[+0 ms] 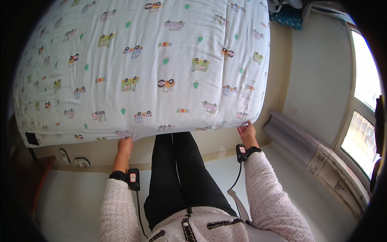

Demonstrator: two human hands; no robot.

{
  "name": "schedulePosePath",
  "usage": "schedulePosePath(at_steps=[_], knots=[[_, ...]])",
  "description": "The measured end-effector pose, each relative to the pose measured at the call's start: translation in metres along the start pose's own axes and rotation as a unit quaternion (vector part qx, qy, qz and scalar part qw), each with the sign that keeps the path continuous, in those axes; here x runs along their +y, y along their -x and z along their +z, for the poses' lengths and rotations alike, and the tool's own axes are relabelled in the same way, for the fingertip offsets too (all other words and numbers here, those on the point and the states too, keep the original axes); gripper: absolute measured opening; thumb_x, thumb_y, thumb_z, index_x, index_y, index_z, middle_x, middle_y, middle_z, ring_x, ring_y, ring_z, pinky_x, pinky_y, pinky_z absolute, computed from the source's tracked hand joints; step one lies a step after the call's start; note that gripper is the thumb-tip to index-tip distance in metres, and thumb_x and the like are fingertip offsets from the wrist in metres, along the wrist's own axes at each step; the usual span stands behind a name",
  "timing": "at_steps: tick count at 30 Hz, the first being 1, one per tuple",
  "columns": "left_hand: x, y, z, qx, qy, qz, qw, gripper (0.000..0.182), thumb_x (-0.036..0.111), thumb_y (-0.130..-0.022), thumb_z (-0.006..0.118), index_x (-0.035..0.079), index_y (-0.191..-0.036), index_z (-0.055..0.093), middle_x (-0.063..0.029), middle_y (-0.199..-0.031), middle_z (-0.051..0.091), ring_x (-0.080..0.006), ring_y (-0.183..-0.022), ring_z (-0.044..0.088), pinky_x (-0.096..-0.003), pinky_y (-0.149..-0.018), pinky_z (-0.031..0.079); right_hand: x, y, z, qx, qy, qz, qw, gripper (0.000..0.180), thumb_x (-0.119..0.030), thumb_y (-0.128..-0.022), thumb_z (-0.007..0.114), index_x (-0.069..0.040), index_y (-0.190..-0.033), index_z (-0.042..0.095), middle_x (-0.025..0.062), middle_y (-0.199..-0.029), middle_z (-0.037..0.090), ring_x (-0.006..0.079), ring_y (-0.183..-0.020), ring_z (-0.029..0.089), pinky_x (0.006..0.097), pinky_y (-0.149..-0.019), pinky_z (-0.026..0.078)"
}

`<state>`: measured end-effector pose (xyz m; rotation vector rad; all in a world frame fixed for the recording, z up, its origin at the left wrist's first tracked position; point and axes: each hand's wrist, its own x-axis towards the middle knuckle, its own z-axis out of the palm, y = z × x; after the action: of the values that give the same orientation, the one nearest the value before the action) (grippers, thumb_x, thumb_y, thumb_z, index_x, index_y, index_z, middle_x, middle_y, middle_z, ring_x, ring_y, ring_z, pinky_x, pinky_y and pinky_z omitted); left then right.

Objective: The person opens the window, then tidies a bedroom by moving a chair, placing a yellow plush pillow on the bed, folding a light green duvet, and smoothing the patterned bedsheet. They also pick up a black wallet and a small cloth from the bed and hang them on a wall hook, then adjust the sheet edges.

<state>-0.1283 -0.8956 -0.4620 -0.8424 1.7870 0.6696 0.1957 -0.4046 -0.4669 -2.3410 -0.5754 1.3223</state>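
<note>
A white bed sheet (181,72) printed with small vehicles and green bunches covers a mattress in front of me. My left hand (124,148) grips the sheet at the near edge, left of my legs, and the cloth is drawn up into a small peak there. At the near right corner, my right hand (247,132) holds the sheet's edge, with the fingers partly hidden under the cloth. Fine wrinkles run lengthwise over the sheet. A black band with a small boxed device and cable sits on each wrist.
Two slippers (74,158) lie on the floor below the bed at left, near a brown wooden panel (45,178). A rolled mat (296,139) stretches along the right wall under a window (359,121). A dotted blue cloth (285,19) is at the far right.
</note>
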Motion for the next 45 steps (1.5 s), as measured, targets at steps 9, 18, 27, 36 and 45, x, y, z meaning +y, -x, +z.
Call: schedulePosePath(at_steps=[9,18,27,36,45], knots=[[0.0,-0.002,0.0,0.005,-0.007,-0.008,1.0,0.012,0.021,-0.076,0.059,0.011,-0.072,0.053,-0.0003,-0.06,0.053,-0.0123,-0.048,0.05,-0.0296,-0.042,0.037,-0.037,0.036,0.0,0.11,0.605,-0.287,0.734,0.034,-0.025,-0.08,0.057,0.002,-0.096,0.068,0.0257,-0.103,0.065,0.041,-0.096,0.064,0.0472,-0.082,0.051],[-0.001,0.014,-0.006,-0.025,0.012,0.011,1.0,0.013,0.016,-0.078,0.063,0.004,-0.078,0.058,-0.0053,-0.06,0.056,-0.017,-0.046,0.052,-0.0331,-0.041,0.041,-0.061,0.065,0.002,0.069,0.659,-0.189,0.725,0.036,-0.024,-0.086,0.054,0.001,-0.109,0.065,0.0214,-0.115,0.063,0.0377,-0.11,0.06,0.0464,-0.091,0.049],[0.009,0.028,-0.064,0.065,0.188,0.032,0.98,0.02,0.026,-0.086,0.06,0.008,-0.077,0.055,-0.0025,-0.062,0.054,-0.0167,-0.051,0.052,-0.036,-0.046,0.041,-0.121,0.154,0.158,0.144,0.587,-0.582,0.544,0.05,-0.026,-0.085,0.061,-0.004,-0.128,0.048,0.0148,-0.134,0.049,0.0329,-0.126,0.042,0.0425,-0.104,0.036],[-0.006,-0.038,-0.181,0.234,0.379,0.06,0.894,0.059,0.045,-0.091,0.056,0.008,-0.135,0.042,-0.0108,-0.118,0.057,-0.0246,-0.094,0.062,-0.045,-0.074,0.048,-0.01,0.372,0.4,-0.244,0.416,-0.791,0.376,0.053,-0.033,-0.091,0.057,-0.008,-0.137,0.044,0.0181,-0.14,0.044,0.0368,-0.129,0.038,0.0455,-0.108,0.031],[-0.025,-0.104,-0.296,0.316,0.399,0.056,0.859,0.061,0.049,-0.087,0.062,0.002,-0.124,0.046,-0.011,-0.111,0.058,-0.0239,-0.088,0.063,-0.0409,-0.073,0.049,0.145,0.508,0.506,-0.272,0.456,-0.773,0.347,0.061,-0.048,-0.093,0.051,-0.02,-0.146,0.035,0.0129,-0.152,0.03,0.0327,-0.141,0.023,0.052,-0.113,0.017]])
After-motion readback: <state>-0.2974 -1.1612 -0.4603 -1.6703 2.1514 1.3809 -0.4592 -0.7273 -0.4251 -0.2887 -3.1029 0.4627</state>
